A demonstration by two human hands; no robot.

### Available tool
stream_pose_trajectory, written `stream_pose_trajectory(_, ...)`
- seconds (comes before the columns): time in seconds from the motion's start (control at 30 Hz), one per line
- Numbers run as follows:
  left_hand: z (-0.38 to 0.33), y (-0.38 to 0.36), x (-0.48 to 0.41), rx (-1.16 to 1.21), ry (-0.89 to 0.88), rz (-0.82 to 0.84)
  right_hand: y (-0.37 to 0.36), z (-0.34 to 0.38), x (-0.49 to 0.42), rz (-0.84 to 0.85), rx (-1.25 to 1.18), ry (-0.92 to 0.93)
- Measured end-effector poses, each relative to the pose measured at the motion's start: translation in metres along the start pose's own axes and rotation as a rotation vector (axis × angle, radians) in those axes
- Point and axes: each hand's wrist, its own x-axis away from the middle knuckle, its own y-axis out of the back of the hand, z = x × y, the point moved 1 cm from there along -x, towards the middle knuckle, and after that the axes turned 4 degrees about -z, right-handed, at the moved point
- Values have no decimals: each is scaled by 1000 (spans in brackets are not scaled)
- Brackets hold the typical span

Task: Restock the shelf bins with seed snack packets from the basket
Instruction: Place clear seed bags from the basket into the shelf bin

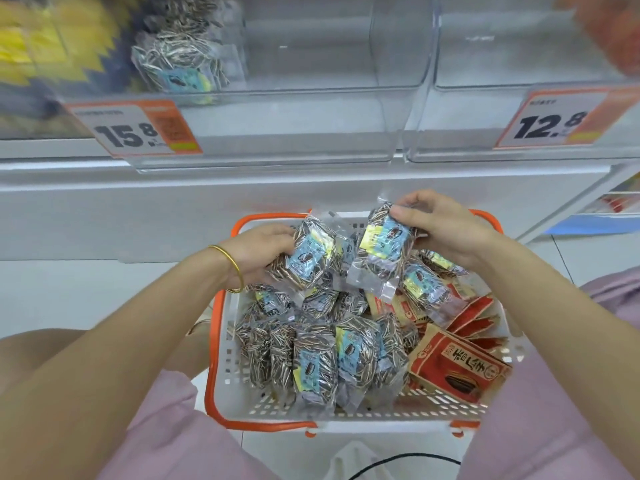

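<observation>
Right now my left hand (263, 252) grips one seed packet (308, 258) and my right hand (440, 230) pinches a second packet (381, 247), both just above the basket (214, 341), which holds many more. I'd lift them together, labels forward, and stand them beside the stocked packets (183, 53) in the shelf bin (311, 81), minding the slick film.

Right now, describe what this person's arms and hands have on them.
The left hand and right hand are bare, with no gloves. No sleeve is in view on either arm. A thin gold bangle circles the left wrist. The right wrist carries nothing, and no ring shows on the visible fingers.
</observation>
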Motion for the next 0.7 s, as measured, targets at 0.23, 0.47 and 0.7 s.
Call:
stream_pose_trajectory(0.23, -3, -1, 1, 14, 10, -1, -20, -2, 10, 156, -153, -37)
stream_pose_trajectory(0.47, -7, 5, 4, -100, -91, 38, -21, -6, 11, 164, -171, 5)
stream_pose_trajectory(0.7, -13, 9, 7, -254, -164, -111, -23, -6, 12, 55, -132, 69)
